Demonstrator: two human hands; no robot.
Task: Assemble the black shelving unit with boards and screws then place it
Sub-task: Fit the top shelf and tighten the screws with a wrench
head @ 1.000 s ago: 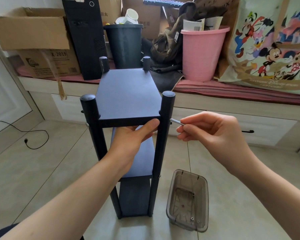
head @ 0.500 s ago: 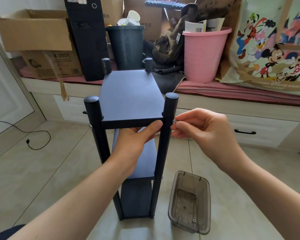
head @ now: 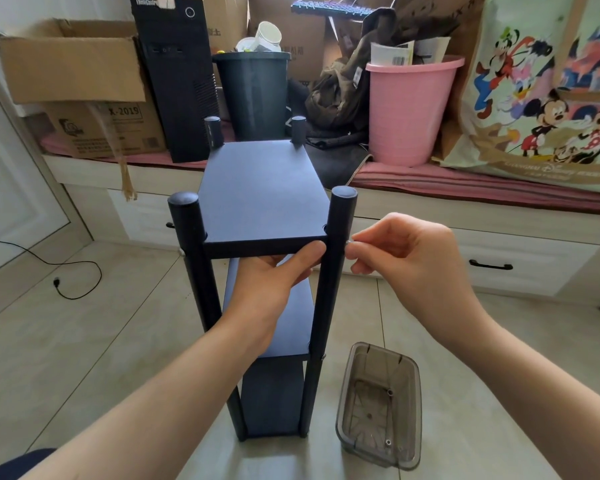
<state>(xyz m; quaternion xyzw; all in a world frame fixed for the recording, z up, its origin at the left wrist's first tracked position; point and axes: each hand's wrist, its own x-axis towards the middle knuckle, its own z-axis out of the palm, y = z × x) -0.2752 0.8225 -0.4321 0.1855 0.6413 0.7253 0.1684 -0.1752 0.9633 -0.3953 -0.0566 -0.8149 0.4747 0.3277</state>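
Since a second ago, the right hand (head: 406, 261) has closed in on the near right post: the silver metal screw (head: 349, 242), then showing as a bare shaft between fingertips and post, is now sunk almost out of sight, with only a small glint showing at the post's side. Thumb and forefinger are pinching that glint, level with the top board; the view is too small to say whether the head is seated flush.

The left hand (head: 274, 278) is reaching under the top board (head: 262, 192) of the black three-tier shelving unit with round posts (head: 338, 258), its fingers hidden beneath and its thumb pressing along the board's front edge, so it is gripping the board from below. The unit is standing upright on the pale tiled floor (head: 84, 341), directly ahead, in front of the white drawer bench (head: 520, 251).

Just to the right of the unit's foot, a smoky translucent plastic tray (head: 378, 403) is sitting on the tiles, holding a few small fasteners. On the bench behind are standing a pink plastic bucket (head: 409, 112), a dark round bin (head: 253, 98), a black computer tower (head: 177, 77) and an open cardboard box (head: 70, 64).
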